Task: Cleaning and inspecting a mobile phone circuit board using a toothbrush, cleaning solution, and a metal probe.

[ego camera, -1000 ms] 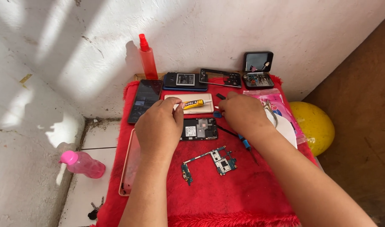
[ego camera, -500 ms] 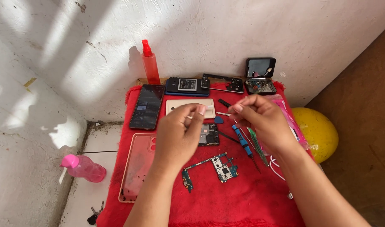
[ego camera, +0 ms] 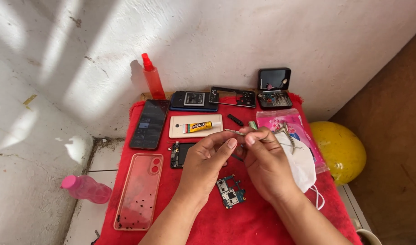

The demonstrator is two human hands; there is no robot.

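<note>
My right hand (ego camera: 267,165) pinches thin metal tweezers (ego camera: 234,132) between thumb and forefinger, with the tip pointing left. My left hand (ego camera: 205,165) meets it fingertip to fingertip, curled just under the tweezers' tip; I cannot see whether anything small is between its fingers. Both hands hover over a red cloth (ego camera: 262,222). Under them lie an opened phone body (ego camera: 180,154) and a small green-blue circuit board (ego camera: 230,193). A beige phone back (ego camera: 176,129) carrying a yellow glue tube (ego camera: 198,126) lies just beyond the hands.
On the cloth: a dark phone (ego camera: 150,123), clear case (ego camera: 139,190), blue phone with battery (ego camera: 193,100), black frame (ego camera: 233,96), open black parts box (ego camera: 274,88), pink packet (ego camera: 280,120), white mask (ego camera: 304,165). A red spray bottle (ego camera: 151,77), pink bottle (ego camera: 85,188) and yellow ball (ego camera: 337,149) stand around.
Both hands have drawn back from the far items toward the middle of the cloth and come together. The beige phone back with the glue tube is now uncovered.
</note>
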